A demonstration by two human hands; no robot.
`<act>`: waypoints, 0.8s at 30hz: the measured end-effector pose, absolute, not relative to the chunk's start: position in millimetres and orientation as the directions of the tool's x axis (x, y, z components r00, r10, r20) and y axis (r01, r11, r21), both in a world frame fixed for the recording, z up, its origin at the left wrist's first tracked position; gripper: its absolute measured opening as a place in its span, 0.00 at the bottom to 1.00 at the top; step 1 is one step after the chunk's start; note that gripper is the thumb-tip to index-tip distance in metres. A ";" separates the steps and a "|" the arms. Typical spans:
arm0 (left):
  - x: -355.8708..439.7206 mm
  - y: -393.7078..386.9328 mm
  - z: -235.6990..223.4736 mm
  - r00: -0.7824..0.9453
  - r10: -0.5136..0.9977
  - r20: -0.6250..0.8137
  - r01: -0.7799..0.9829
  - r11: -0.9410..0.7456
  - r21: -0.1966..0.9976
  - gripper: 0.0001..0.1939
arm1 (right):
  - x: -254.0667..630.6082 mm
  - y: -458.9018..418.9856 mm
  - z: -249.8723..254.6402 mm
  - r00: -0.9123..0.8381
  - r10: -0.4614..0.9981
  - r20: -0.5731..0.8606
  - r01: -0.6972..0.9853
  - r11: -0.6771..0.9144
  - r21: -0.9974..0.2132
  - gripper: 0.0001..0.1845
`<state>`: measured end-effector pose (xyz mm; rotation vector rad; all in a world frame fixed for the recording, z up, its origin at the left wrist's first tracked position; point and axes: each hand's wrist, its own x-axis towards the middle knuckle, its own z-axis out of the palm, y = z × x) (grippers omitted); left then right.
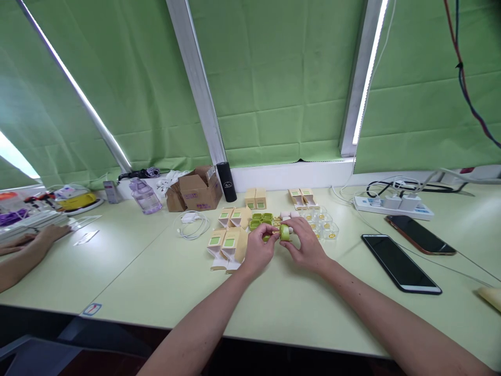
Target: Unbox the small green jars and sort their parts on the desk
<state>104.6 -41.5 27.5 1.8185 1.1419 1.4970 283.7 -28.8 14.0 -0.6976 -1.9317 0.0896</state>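
Just above the table, my right hand (307, 244) grips a small green container (284, 233) between thumb and fingers. My left hand (259, 249) meets it from the other side, its fingertips pinched together; what lies between them is too small to make out. Behind the hands are several green square containers (255, 223), partly hidden by my fingers. Pale pink-white pieces (288, 214) lie just beyond my right hand. To its right, clear plastic cups with yellow centres (324, 226) stand in rows. Left of my left hand are open cream cartons with green labels (236, 241).
Closed cream cartons (255, 198) and open ones (303, 199) stand farther back. Beyond them are a black cylinder (226, 181), a cardboard box (200, 190) and a bottle (144, 196). Phones (401, 263) and a power strip (393, 207) lie right. Another person's arm (29, 253) rests far left.
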 end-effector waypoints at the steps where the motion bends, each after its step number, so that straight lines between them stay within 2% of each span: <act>1: 104.7 -41.4 27.5 0.035 0.854 0.519 0.274 -0.508 0.817 0.03 | 283.7 -29.1 14.2 -0.297 0.508 0.809 0.429 0.828 -0.362 0.23; 17: 102.6 -38.6 26.8 0.067 0.864 0.499 0.233 -0.500 0.834 0.03 | 284.7 -29.3 12.5 -0.322 0.516 0.794 0.431 0.826 -0.362 0.23; 20: 103.2 -38.0 26.8 0.060 0.853 0.518 0.207 -0.519 0.830 0.04 | 283.4 -30.4 13.3 -0.309 0.540 0.783 0.397 0.821 -0.410 0.25; 24: 104.9 -39.1 27.8 0.041 0.835 0.548 0.193 -0.545 0.816 0.05 | 279.8 -32.3 14.8 -0.275 0.615 0.739 0.295 0.786 -0.544 0.25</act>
